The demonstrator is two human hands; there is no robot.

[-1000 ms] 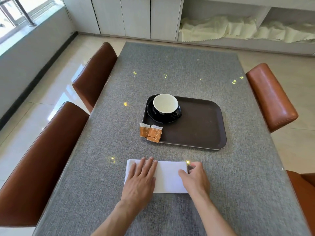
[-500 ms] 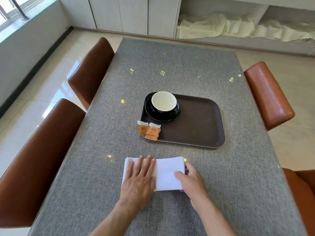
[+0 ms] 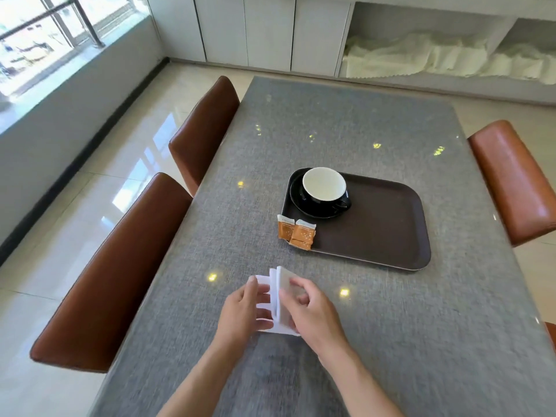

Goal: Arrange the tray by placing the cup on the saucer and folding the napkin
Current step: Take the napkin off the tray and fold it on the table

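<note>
A white napkin (image 3: pixel 278 293) lies on the grey table near me, its right half lifted up on edge over the left half. My right hand (image 3: pixel 307 308) grips that raised half from the right. My left hand (image 3: pixel 240 308) holds down the flat left part, fingers on the cloth. Farther back a dark brown tray (image 3: pixel 388 233) carries a black saucer (image 3: pixel 298 203) in its far left corner. A black cup (image 3: pixel 325 188) with a white inside stands upright on the saucer, handle to the right.
Two orange sachets (image 3: pixel 296 233) overlap the tray's near left edge. Brown leather chairs stand at the left (image 3: pixel 120 266), the far left (image 3: pixel 204 130) and the right (image 3: pixel 514 179) of the table (image 3: pixel 346 121). A pale cloth (image 3: pixel 421 58) lies on a shelf by the back wall.
My right hand has lifted the napkin's right end and swung it up and leftward over the rest. My left hand has stayed on the left part. The view has tilted and shifted.
</note>
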